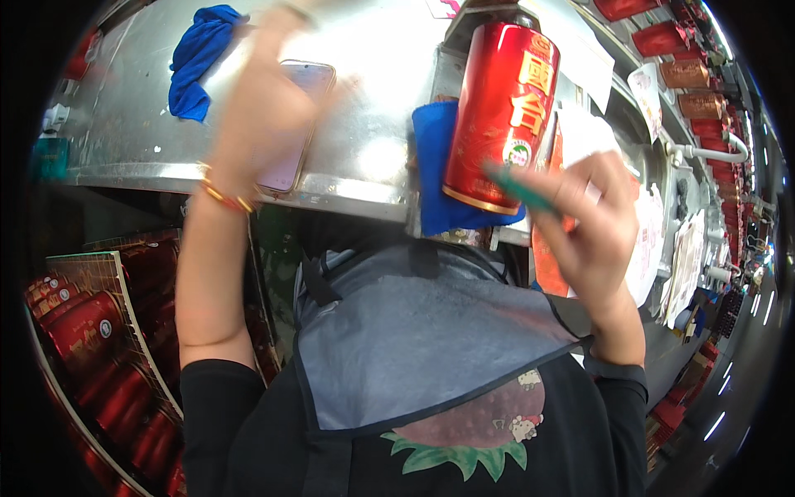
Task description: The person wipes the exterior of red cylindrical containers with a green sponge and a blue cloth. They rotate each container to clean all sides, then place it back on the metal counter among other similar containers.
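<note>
Lying aslant at the near edge of the metal table (pixel 124 116): a red can (pixel 497 108), gold-rimmed end toward that edge, on a blue cloth (pixel 431 153). Just by that end, the right hand (pixel 600 219), with a green covering or held piece (pixel 530 194) at a finger, too blurred to say which; clamped or apart, impossible to tell. Farther left, over a phone (pixel 286 172) at the near edge, the left hand (pixel 267 108), grip likewise lost in blur. Seemingly mid-handling of the can; for any further touch, steadying against rolling advisable. Left of the phone, a crumpled cloth (pixel 195 66). Below the table's left, racked red containers (pixel 91 323); rightward, papers (pixel 683 265), a white pipe (pixel 732 149), rows of red goods (pixel 660 38).
</note>
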Action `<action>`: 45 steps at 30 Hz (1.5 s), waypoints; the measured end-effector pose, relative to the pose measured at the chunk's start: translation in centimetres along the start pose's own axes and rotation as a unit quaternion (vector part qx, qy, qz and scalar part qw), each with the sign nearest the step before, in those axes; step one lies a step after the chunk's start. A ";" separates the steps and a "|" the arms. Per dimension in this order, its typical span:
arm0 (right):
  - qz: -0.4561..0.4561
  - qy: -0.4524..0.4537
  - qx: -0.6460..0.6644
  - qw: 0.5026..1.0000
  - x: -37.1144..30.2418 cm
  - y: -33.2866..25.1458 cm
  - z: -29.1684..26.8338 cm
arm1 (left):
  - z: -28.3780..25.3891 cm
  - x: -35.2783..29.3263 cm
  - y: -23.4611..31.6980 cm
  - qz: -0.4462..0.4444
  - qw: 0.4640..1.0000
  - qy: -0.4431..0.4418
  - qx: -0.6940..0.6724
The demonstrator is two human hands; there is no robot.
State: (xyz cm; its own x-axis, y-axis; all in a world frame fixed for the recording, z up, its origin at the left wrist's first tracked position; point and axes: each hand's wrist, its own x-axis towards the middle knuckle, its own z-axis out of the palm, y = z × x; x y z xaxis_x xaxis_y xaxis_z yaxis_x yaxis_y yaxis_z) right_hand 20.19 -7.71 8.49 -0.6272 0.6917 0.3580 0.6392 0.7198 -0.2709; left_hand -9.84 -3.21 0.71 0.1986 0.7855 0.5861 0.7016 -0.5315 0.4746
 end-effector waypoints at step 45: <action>0.091 0.068 0.147 0.983 -5.6 1.9 1.0 | 7.7 -3.6 5.6 -0.074 0.941 -0.171 -0.283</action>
State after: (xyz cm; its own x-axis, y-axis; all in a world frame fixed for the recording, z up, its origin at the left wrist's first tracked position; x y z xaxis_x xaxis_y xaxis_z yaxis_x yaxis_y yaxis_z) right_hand 24.53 -10.16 5.06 -0.4354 0.8112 0.3904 0.5672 0.5839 -0.5808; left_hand -1.36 -6.57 -3.80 0.4046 0.8686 0.2859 0.2810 -0.4156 0.8650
